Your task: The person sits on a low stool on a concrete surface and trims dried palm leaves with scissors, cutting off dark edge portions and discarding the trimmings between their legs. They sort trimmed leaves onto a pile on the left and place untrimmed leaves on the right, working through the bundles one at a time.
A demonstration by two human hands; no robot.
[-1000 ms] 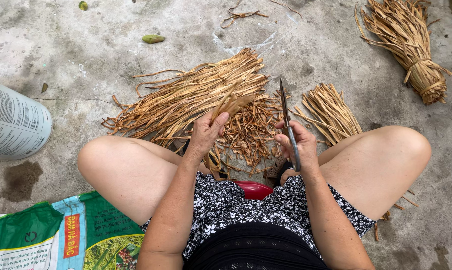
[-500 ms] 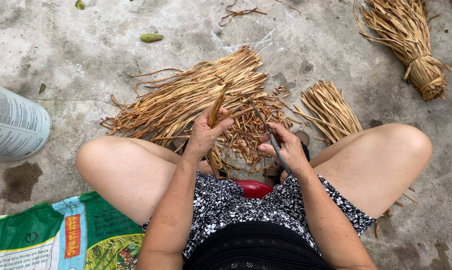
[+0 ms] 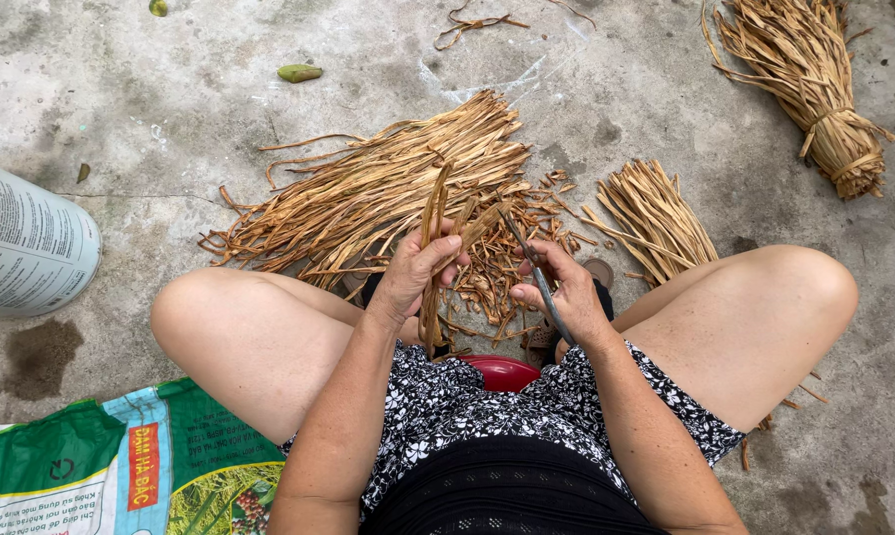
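Observation:
I sit low on a red stool (image 3: pixel 502 372) with knees apart over a concrete floor. My left hand (image 3: pixel 418 267) grips a dry brown leaf strip (image 3: pixel 434 213) held upright. My right hand (image 3: pixel 561 287) holds a slim dark knife (image 3: pixel 532 267), its blade angled toward the top of the strip. Directly beyond both hands lies a big pile of dry straw-coloured strips (image 3: pixel 388 193), with short trimmed scraps (image 3: pixel 492 272) heaped below it.
A smaller cut bunch (image 3: pixel 656 218) lies to the right by my knee. A tied bundle (image 3: pixel 814 94) lies at the top right. A white printed sack (image 3: pixel 26 248) is at the left, a green printed bag (image 3: pixel 120 466) at the bottom left. A green leaf (image 3: pixel 299 72) lies far off.
My right hand has tilted the knife from pointing away down toward the strip. My left hand has lifted a strip upright out of the pile.

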